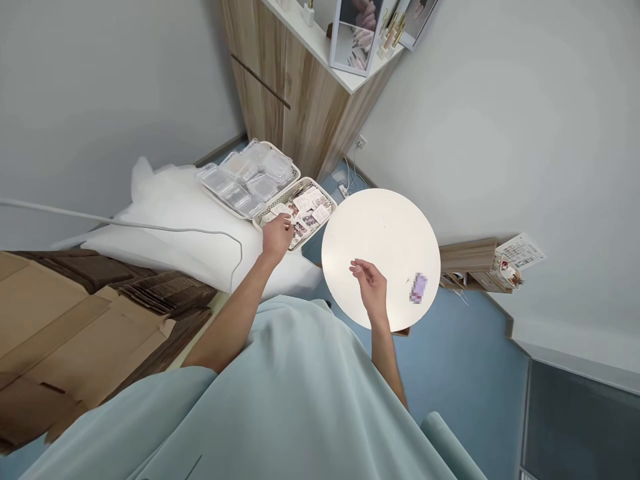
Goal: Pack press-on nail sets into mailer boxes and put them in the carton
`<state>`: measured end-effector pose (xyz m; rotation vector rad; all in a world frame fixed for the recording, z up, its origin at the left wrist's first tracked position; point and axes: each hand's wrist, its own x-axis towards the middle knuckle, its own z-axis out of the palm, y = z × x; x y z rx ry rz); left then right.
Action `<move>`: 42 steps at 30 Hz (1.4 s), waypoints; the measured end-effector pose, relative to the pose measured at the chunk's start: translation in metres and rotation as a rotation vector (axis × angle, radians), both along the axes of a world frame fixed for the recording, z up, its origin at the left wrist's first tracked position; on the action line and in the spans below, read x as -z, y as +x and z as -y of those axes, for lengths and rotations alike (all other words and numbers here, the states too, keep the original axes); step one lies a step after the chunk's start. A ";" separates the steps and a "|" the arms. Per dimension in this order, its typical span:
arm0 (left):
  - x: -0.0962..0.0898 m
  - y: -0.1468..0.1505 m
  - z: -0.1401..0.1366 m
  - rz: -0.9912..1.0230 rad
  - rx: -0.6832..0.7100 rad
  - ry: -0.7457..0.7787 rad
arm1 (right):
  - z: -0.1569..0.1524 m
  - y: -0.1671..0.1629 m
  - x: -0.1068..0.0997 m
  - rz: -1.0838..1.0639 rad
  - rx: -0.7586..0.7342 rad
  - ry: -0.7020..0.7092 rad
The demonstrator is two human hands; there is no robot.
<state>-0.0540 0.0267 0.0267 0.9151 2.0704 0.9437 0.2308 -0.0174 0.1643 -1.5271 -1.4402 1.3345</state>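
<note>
1. Over the round white tabletop (383, 217): bare R hand (371, 287), fingers loosely bent, small gap b/w thumb & fingers; no item visible in it.
2. At the small white perforated plastic basket (316, 229): bare L hand (278, 237) over near rim, fingers curled in toward contents; can't tell if it has hold of anything.
3. Small white-card packets w/ dark & reddish bits (304, 202) fill that basket, overlapping at mixed angles.
4. Basket's R end sits just beside table's L edge; can't tell if touching.
5. Larger white rectangular plastic basket (275, 197) lies along its L side, w/ clear plastic boxes (263, 187) inside.
6. Room to move: blue floor (455, 360) opens past table's R edge; L side hemmed by white soft sheeting (175, 243), back by wood-grain cabinet (300, 80).
7. Purple pixelated item (419, 288) on tabletop, R of R hand, nr table edge.
</note>
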 end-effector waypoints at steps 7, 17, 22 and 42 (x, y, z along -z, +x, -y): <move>-0.067 0.067 0.031 0.723 -0.036 0.333 | -0.018 0.020 0.015 -0.056 -0.037 -0.008; -0.107 0.153 0.032 0.925 0.059 0.260 | -0.016 0.072 -0.002 -0.211 0.017 -0.124; -0.113 0.170 0.026 1.055 0.157 0.237 | -0.017 0.092 -0.010 -0.281 -0.007 -0.149; -0.128 0.201 0.019 0.924 0.163 0.291 | 0.000 0.087 -0.026 0.042 0.060 0.184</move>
